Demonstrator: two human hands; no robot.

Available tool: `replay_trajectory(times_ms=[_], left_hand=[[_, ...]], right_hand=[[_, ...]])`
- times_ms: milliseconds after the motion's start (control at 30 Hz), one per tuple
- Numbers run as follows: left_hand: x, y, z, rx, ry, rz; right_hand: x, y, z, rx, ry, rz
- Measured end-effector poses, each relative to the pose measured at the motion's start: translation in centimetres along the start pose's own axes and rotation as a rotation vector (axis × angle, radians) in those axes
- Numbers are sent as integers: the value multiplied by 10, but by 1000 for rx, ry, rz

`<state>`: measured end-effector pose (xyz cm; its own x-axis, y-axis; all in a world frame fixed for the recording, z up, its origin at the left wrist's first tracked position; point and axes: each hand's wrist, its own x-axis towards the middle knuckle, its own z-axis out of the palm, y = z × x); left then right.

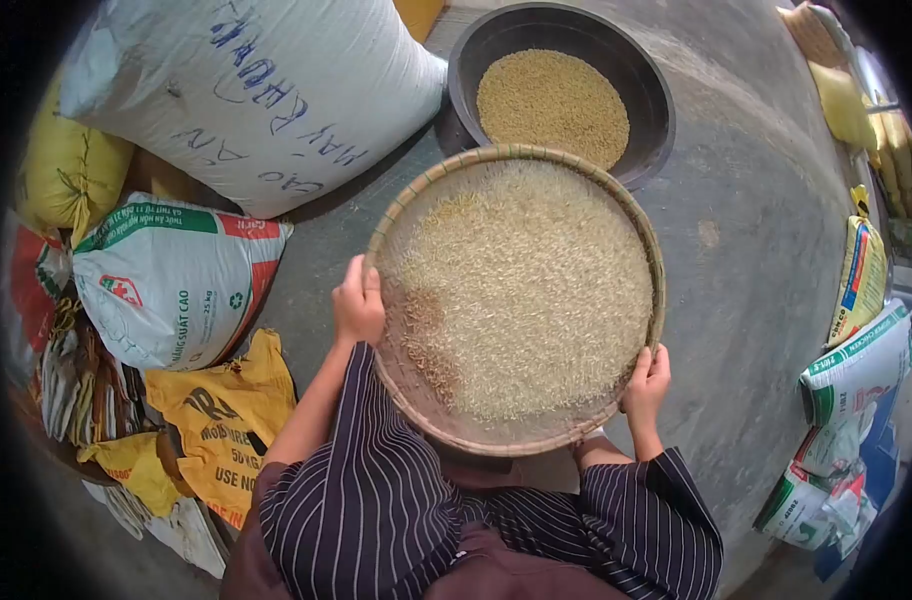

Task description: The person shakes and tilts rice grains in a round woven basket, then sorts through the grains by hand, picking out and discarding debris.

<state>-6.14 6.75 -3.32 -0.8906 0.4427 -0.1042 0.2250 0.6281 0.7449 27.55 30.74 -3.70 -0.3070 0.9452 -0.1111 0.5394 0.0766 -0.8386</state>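
Observation:
A round woven tray [516, 440] is held up over my lap, with pale grains [536, 290] spread across it. Reddish-brown husks [428, 350] lie toward its left side, and a few yellowish grains [456, 210] are near the upper left. My left hand [359, 303] grips the tray's left rim, thumb on top. At the lower right rim, my right hand [646, 387] is closed on the tray, its lower fingers partly hidden underneath. Just beyond the tray's far edge is a dark basin [659, 110] holding yellow-brown grain [551, 105].
A large white sack [266, 90] with blue writing stands at the upper left. Below it are a white-and-green feed sack [171, 285] and a yellow bag [226, 420]. More feed bags [856, 370] line the right side. Grey floor [746, 260] lies between.

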Motion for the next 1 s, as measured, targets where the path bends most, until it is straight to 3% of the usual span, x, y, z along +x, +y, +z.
replay_trajectory(times_ms=[100,167,267,333,367,400,467,500,567,600,633,733,833,1000], left_hand=[[-14,0,12,2,-74,-64],[-13,-3,11,47,-113,-30],[-3,-12,8,169,-89,63],[9,-2,-6,506,-334,89],[14,1,-11,506,-334,89],[20,4,-15,579,-404,139],[30,22,-22,655,-484,195],[37,37,-23,607,-460,303],[52,50,-13,565,-434,410],[60,52,-1,417,-479,570],[69,56,11,267,-519,726],[95,64,47,154,-573,908],[107,70,61,197,-596,905],[109,67,69,270,-520,968]], right_hand=[[6,-1,0,29,9,-26],[1,-9,-7,-279,-83,22],[-5,2,-16,-476,-254,-6],[-7,2,-20,-514,-300,-6],[-5,2,-22,-547,-337,-7],[0,-3,-26,-546,-334,-4],[17,-19,-39,-955,-614,-111],[26,-22,-42,-950,-614,-102],[47,-29,-43,-997,-840,-201],[57,-40,-38,-1016,-915,-186],[65,-43,-33,-1009,-913,-192],[77,-41,-21,-1136,-918,-234],[75,-37,-19,-1099,-860,-313],[71,-18,-28,-1009,-828,-235]])
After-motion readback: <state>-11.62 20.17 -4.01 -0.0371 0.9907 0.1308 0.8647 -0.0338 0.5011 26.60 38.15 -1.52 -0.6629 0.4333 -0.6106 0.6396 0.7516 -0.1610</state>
